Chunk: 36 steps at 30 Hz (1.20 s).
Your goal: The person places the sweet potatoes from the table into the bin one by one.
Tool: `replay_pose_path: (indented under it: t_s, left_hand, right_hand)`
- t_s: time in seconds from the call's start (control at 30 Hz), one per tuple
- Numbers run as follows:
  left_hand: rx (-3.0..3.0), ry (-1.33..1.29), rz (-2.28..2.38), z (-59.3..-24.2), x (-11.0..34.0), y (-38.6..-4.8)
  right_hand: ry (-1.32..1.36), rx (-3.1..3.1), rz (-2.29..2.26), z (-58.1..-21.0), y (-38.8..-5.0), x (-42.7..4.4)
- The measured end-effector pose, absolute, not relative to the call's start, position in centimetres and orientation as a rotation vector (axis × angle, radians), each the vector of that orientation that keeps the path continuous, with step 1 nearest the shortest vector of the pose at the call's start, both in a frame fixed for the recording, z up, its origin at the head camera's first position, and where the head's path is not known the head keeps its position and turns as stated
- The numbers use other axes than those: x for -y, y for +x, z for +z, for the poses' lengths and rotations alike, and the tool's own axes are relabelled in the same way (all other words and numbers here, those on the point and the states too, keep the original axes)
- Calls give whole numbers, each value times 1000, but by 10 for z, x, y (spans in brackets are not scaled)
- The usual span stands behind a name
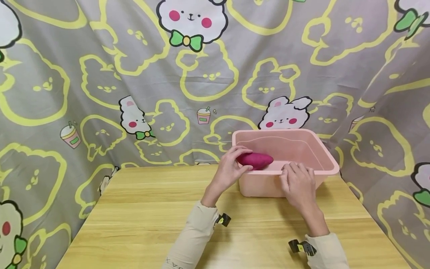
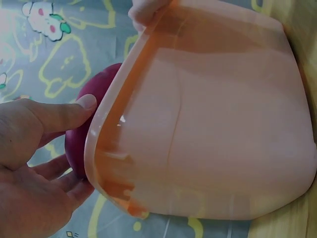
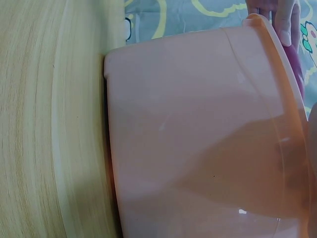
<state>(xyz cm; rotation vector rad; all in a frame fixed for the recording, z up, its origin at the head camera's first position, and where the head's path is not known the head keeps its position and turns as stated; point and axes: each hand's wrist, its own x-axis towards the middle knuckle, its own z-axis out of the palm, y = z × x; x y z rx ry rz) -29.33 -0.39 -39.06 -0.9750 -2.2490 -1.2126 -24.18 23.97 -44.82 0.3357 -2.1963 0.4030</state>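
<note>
A pink plastic bin stands at the back right of the wooden table. My left hand holds a purple sweet potato at the bin's left end, thumb on the near side and fingers behind. In the left wrist view, the sweet potato shows just above the bin's rim, partly covered by the thumb. My right hand grips the near rim, its fingers curled over the edge. Only a sliver of that hand shows in the right wrist view, where the bin's outer wall fills most of the picture.
The wood-grain table stretches out in front of the bin and to its left. A grey patterned curtain hangs close behind the table and along both sides. Small black cameras are worn at both wrists.
</note>
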Motion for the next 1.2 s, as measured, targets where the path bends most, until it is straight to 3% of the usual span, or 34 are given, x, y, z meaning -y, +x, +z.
replay_pose_path:
  t_s: [1.2]
  left_hand:
    - [2206,-919,-1144,-410,29,-289]
  right_hand:
    - [327,2247,417,-443,-238,-240]
